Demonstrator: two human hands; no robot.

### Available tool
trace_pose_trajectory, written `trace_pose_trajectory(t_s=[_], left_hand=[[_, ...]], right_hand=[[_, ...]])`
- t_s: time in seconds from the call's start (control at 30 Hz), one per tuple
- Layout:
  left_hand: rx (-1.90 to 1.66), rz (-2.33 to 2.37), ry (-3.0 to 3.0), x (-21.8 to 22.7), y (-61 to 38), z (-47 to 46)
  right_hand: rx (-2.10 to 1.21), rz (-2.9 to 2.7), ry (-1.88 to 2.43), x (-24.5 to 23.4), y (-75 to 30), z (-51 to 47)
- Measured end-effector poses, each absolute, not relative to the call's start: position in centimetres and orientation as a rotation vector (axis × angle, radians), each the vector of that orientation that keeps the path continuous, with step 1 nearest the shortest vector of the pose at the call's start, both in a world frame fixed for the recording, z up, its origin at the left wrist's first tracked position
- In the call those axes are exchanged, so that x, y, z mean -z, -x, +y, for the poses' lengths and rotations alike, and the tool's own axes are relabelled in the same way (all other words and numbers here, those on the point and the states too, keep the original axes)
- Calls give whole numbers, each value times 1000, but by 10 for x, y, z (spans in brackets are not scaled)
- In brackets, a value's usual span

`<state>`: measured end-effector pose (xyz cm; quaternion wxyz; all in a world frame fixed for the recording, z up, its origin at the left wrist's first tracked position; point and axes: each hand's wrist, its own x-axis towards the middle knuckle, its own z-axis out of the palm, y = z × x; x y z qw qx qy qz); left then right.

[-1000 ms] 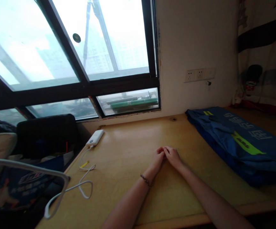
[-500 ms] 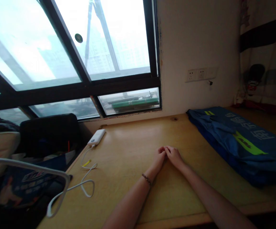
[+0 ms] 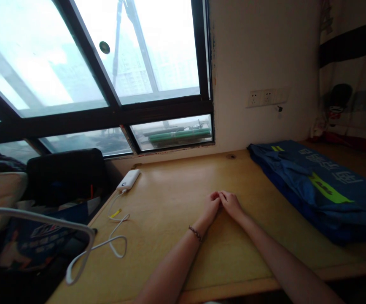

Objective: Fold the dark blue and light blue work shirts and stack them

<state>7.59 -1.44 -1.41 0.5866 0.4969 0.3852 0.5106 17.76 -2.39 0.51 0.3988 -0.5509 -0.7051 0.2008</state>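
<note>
My left hand (image 3: 212, 205), with a beaded bracelet (image 3: 195, 233) on its wrist, rests on the wooden desk (image 3: 176, 185). My right hand (image 3: 231, 203) lies against it, and the fingertips of both meet. The fingers of each hand are curled and closed, and no object shows in them. To the left of my hands lies a white power bank (image 3: 128, 180) with a white cable (image 3: 110, 241) plugged into it. A folded blue garment bag or cloth (image 3: 322, 185) with white lettering and a yellow-green patch lies to the right.
Beyond the desk is a dark-framed window (image 3: 157, 110). Wall sockets (image 3: 267, 97) sit above its back edge, and a curtain (image 3: 353, 84) hangs at the right. A black chair back (image 3: 65, 175) and bags (image 3: 31, 242) crowd the left side. The cable hangs past the desk's left edge.
The camera view has shifted very slightly. Both hands stay together in the same place on the desk.
</note>
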Motion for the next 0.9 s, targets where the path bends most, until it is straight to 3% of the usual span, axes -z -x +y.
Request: trace_pose_trajectory(t_s=[0.9], left_hand=[[-1200,1031,-1467,12,-79,-14]], right_hand=[[-529,-1789,1372,-4,-184,-28]])
